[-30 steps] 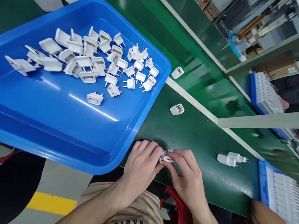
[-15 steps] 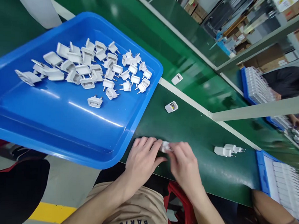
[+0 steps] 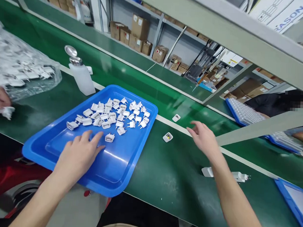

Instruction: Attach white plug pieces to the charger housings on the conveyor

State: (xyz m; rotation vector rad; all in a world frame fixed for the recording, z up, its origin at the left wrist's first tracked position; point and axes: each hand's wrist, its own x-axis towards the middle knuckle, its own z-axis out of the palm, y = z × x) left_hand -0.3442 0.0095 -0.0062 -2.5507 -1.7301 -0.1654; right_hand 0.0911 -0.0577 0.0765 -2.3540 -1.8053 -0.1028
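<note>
A lone white plug piece [image 3: 109, 138] lies in the blue tray [image 3: 136, 159], just nearer than the cluster of similar pieces [image 3: 106, 115]; the left hand [image 3: 79, 152] is over the tray beside it, fingers and thumb spread. The right hand [image 3: 204, 138], thumb and fingers parted, is above the green bench [image 3: 159, 180], near an open white housing [image 3: 168, 137]; a pump bottle [image 3: 81, 78] stands behind the tray; at far left, another person's hand [image 3: 0, 98] holds something white.
</note>
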